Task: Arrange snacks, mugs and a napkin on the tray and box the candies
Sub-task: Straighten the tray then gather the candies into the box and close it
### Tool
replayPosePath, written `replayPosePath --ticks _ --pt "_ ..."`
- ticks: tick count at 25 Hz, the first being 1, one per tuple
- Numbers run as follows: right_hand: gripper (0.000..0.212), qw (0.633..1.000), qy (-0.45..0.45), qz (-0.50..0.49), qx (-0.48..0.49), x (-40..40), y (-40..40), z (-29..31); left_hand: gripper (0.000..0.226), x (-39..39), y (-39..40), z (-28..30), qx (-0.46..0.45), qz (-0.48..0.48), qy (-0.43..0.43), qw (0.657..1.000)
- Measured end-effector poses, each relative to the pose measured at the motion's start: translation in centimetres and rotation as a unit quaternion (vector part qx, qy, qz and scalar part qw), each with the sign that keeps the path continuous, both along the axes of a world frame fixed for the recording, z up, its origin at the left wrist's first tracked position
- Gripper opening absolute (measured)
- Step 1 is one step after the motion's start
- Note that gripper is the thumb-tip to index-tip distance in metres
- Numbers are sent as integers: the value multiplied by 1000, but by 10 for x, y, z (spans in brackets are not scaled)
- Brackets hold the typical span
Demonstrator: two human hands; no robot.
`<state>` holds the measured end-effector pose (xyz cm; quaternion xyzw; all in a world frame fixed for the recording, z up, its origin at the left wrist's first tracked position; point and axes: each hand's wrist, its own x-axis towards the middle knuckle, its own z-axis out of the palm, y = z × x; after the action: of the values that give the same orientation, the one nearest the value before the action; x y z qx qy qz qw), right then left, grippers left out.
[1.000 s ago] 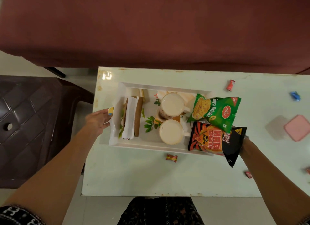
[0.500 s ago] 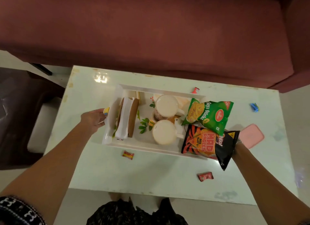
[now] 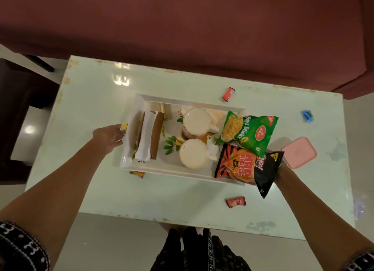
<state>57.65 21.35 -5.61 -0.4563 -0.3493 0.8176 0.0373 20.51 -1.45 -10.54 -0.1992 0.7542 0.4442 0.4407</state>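
Observation:
A white tray (image 3: 174, 170) sits over the middle of the pale table (image 3: 97, 100). It carries two white mugs (image 3: 196, 121) (image 3: 193, 153), a white napkin (image 3: 145, 137) beside a brown packet (image 3: 157, 137), a green snack bag (image 3: 251, 133) and a black-and-orange snack bag (image 3: 242, 167). My left hand (image 3: 109, 137) grips the tray's left rim, with a small yellow thing (image 3: 123, 127) at the thumb. My right hand (image 3: 282, 168) is at the right end, mostly hidden under the black bag. The tray's front edge covers part of a yellow-red candy (image 3: 137, 174).
Loose candies lie on the table: red (image 3: 228, 93) at the back, blue (image 3: 308, 116) at far right, red (image 3: 235, 202) near the front. A pink lidded box (image 3: 299, 152) stands right of the tray. Beyond the table is a maroon sofa (image 3: 182, 28); a dark chair (image 3: 20, 100) is left.
The tray has shifted from the table's left end toward its middle, both hands staying on its ends. Its front edge now overlaps the yellow-red candy.

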Motion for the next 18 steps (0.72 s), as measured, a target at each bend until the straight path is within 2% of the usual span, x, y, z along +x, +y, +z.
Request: replayPosePath --ticks 1,2,3,4,5,10,15,18 --pt "34 999 -40 -14 9 1 1 -8 23 0 0 -2 4 -16 2 1000" --pt "29 994 -93 -40 38 0 -1 -5 23 -1 0 -2 -4 -14 5 1000" --pt "59 990 -118 -56 48 10 6 -19 23 -3 -2 -8 -10 -9 5 1000" --pt "79 987 -142 -75 23 6 2 -19 24 -4 -2 -9 -17 -6 4 1000" --pt "83 987 -132 -92 14 5 3 -23 23 -4 -1 -14 -15 1 9 1000" --pt "83 983 -149 -103 -34 2 4 -34 17 -8 4 -19 -20 -19 3 1000" --pt "75 977 -175 -120 -13 10 12 -58 22 -14 2 -27 -24 -19 -5 1000" --pt "82 978 -160 -118 -59 8 10 -61 19 -15 1 -23 -28 -34 -11 999"
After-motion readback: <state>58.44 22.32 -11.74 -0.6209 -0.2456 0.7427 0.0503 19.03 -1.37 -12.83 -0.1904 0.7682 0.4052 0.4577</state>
